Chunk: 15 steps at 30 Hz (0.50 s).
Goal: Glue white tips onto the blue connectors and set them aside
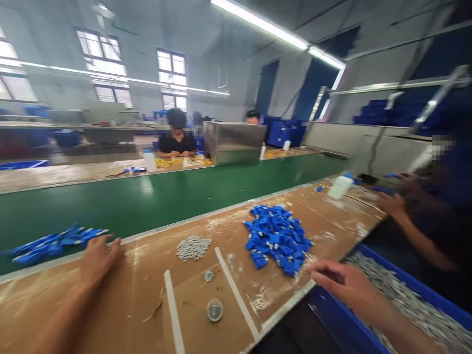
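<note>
My left hand (100, 256) is at the near edge of the green belt, fingers apart, touching or just beside a spread of blue plastic parts (55, 245) lying there. To the right, my right hand (342, 281) hovers over the corner of a blue bin (332, 319), its thumb and fingers loosely curved with a gap between them and nothing visible inside. Just beyond its fingertips lies a heap of blue plastic parts with small white tips (276, 238). Between my hands sits a small pile of grey pieces (193, 247) on the brown worktop.
Two white strips (236, 292) flank a small round dish (215, 310) on the worktop (140, 295). Grey pieces (401, 290) fill the bin. A white bottle (339, 186) stands farther right, near a co-worker's hands (394, 204). Across the green belt (177, 189), another person (177, 140) sits working.
</note>
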Each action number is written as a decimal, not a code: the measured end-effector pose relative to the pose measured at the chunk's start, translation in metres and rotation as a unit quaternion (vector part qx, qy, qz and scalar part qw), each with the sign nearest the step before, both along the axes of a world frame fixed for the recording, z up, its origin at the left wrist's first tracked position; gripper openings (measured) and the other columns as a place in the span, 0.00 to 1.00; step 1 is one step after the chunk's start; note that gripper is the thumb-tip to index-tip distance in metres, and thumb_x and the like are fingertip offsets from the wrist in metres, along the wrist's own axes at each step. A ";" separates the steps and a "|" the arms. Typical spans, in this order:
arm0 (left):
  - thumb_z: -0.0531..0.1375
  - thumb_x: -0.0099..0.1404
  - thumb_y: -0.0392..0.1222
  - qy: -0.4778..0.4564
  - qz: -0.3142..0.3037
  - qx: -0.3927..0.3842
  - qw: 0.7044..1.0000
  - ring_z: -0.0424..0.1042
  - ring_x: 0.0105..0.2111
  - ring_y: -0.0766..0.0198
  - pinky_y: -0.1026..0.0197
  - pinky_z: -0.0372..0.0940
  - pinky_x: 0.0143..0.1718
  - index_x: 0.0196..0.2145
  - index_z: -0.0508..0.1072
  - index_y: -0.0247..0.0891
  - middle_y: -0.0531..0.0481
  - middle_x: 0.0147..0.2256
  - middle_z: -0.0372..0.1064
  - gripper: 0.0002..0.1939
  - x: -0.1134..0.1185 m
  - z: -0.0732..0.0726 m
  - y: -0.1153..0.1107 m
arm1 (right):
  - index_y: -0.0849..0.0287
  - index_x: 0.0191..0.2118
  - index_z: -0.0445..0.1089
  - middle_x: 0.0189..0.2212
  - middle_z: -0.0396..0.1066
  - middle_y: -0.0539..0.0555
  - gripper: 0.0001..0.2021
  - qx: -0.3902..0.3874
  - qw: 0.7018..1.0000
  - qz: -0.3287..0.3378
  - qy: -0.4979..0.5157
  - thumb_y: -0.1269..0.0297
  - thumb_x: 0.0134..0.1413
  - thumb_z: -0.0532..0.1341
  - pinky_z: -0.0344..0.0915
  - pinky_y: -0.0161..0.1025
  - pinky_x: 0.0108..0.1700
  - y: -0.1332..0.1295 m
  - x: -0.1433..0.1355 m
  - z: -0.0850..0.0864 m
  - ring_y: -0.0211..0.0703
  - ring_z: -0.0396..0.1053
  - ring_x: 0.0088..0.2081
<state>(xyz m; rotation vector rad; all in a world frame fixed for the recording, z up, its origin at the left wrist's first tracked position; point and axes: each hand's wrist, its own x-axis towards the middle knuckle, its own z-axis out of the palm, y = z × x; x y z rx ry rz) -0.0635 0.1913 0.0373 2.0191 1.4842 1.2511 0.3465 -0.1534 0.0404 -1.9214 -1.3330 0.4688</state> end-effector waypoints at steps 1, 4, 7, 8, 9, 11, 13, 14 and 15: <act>0.57 0.69 0.53 0.012 0.010 0.000 1.000 0.73 0.44 0.57 0.48 0.70 0.49 0.48 0.74 0.35 0.46 0.47 0.71 0.20 -0.001 -0.001 0.008 | 0.55 0.39 0.78 0.35 0.80 0.54 0.20 -0.002 1.000 -0.020 -0.009 0.44 0.60 0.59 0.72 0.42 0.40 0.005 0.012 0.006 0.52 0.77 0.38; 0.60 0.65 0.55 0.128 0.028 0.005 0.991 0.76 0.38 0.55 0.46 0.72 0.42 0.37 0.76 0.46 0.53 0.40 0.74 0.12 -0.007 -0.004 0.015 | 0.59 0.38 0.77 0.33 0.79 0.55 0.19 0.009 0.993 -0.066 -0.099 0.48 0.61 0.57 0.69 0.41 0.37 0.046 0.050 0.019 0.49 0.75 0.34; 0.58 0.65 0.59 0.142 -0.069 0.062 0.985 0.76 0.42 0.55 0.58 0.72 0.32 0.41 0.76 0.51 0.53 0.48 0.74 0.15 -0.004 -0.002 -0.024 | 0.61 0.39 0.76 0.35 0.78 0.56 0.15 -0.014 0.989 -0.058 -0.135 0.56 0.62 0.57 0.70 0.42 0.41 0.106 0.075 0.018 0.47 0.74 0.37; 0.57 0.66 0.58 0.130 -0.095 0.084 0.983 0.76 0.45 0.55 0.62 0.71 0.28 0.43 0.76 0.50 0.52 0.50 0.73 0.15 0.000 -0.001 -0.043 | 0.62 0.40 0.76 0.36 0.77 0.56 0.13 -0.029 0.988 -0.045 -0.145 0.58 0.62 0.58 0.70 0.42 0.43 0.125 0.078 0.015 0.47 0.74 0.38; 0.57 0.67 0.57 0.119 -0.120 0.094 0.981 0.75 0.47 0.54 0.65 0.69 0.24 0.44 0.76 0.50 0.50 0.52 0.72 0.15 0.004 0.001 -0.062 | 0.62 0.41 0.75 0.37 0.77 0.55 0.11 -0.048 0.986 -0.028 -0.155 0.59 0.63 0.60 0.70 0.43 0.44 0.143 0.080 0.011 0.46 0.74 0.39; 0.58 0.67 0.55 0.097 -0.161 0.092 0.978 0.74 0.49 0.54 0.70 0.64 0.17 0.48 0.75 0.49 0.48 0.55 0.70 0.16 0.011 0.003 -0.096 | 0.62 0.43 0.74 0.40 0.76 0.54 0.10 -0.090 0.981 0.006 -0.170 0.60 0.63 0.63 0.71 0.46 0.46 0.172 0.076 0.000 0.45 0.74 0.41; 0.59 0.67 0.53 0.082 -0.189 0.074 0.976 0.76 0.46 0.55 0.72 0.60 0.13 0.51 0.74 0.49 0.46 0.55 0.70 0.17 0.015 0.003 -0.120 | 0.61 0.46 0.73 0.44 0.74 0.55 0.12 -0.122 0.976 0.024 -0.181 0.58 0.64 0.64 0.72 0.49 0.47 0.192 0.066 -0.012 0.46 0.74 0.43; 0.60 0.67 0.52 0.079 -0.200 0.064 0.974 0.77 0.45 0.55 0.73 0.60 0.12 0.52 0.74 0.50 0.46 0.55 0.70 0.17 0.016 0.002 -0.129 | 0.61 0.48 0.72 0.47 0.74 0.56 0.13 -0.129 0.974 0.025 -0.185 0.58 0.64 0.63 0.72 0.50 0.48 0.199 0.059 -0.018 0.47 0.74 0.45; 0.60 0.67 0.51 0.079 -0.211 0.057 0.973 0.77 0.45 0.55 0.73 0.60 0.12 0.52 0.74 0.50 0.46 0.54 0.71 0.17 0.016 0.001 -0.135 | 0.61 0.50 0.72 0.49 0.73 0.57 0.14 -0.130 0.973 0.023 -0.188 0.58 0.65 0.63 0.72 0.51 0.49 0.204 0.051 -0.024 0.48 0.73 0.47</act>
